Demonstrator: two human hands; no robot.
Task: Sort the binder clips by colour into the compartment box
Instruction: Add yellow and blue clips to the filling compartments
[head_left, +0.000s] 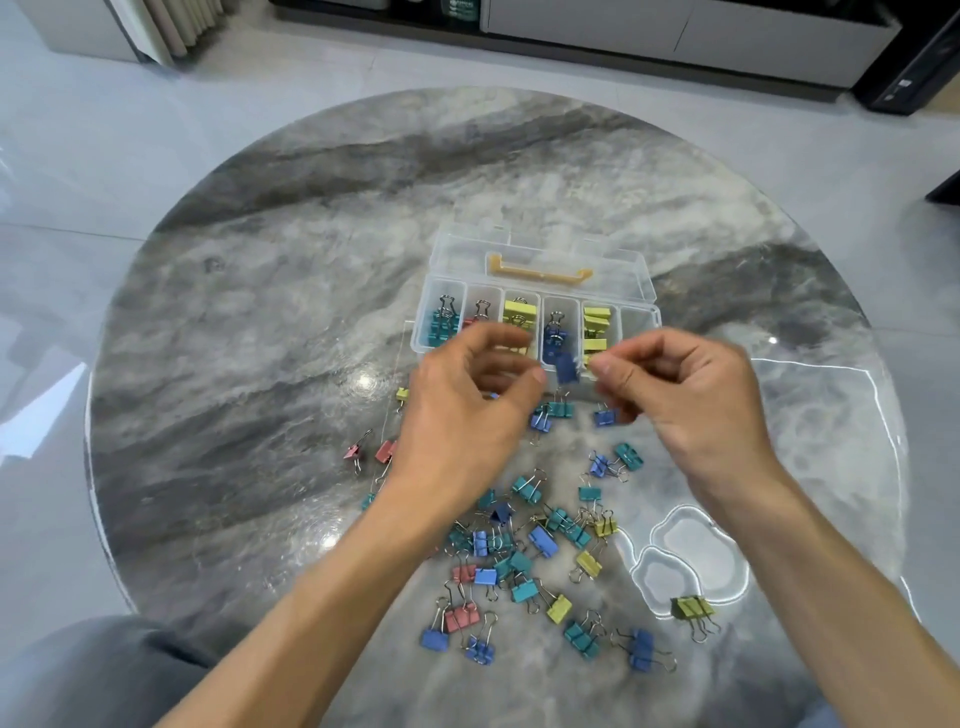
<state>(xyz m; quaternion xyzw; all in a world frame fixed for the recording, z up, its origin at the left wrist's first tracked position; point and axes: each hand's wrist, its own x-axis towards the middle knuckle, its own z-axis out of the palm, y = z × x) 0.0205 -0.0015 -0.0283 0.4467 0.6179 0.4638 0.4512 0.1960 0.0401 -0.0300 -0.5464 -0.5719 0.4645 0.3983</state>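
Observation:
The clear compartment box (636, 317) lies open at mid-table. Its compartments hold teal, red, yellow and blue clips, plus a second yellow lot. Loose binder clips (540, 540) in blue, teal, yellow and red lie scattered in front of it. My left hand (467, 415) hovers at the box's near edge with fingers loosely curled around nothing. My right hand (691, 395) hovers beside it, thumb and forefinger close together by the yellow clips; whether they pinch one is unclear. A blurred blue clip (566, 368) sits between both thumbs, over the blue compartment's near end, touched by neither.
The round marble table (260, 312) carries a clear plastic tray (691, 561) at the near right with a yellow clip (693, 608) on its edge. Two red clips (371, 452) lie left of my left wrist. The box lid (545, 254) with its yellow handle stands behind.

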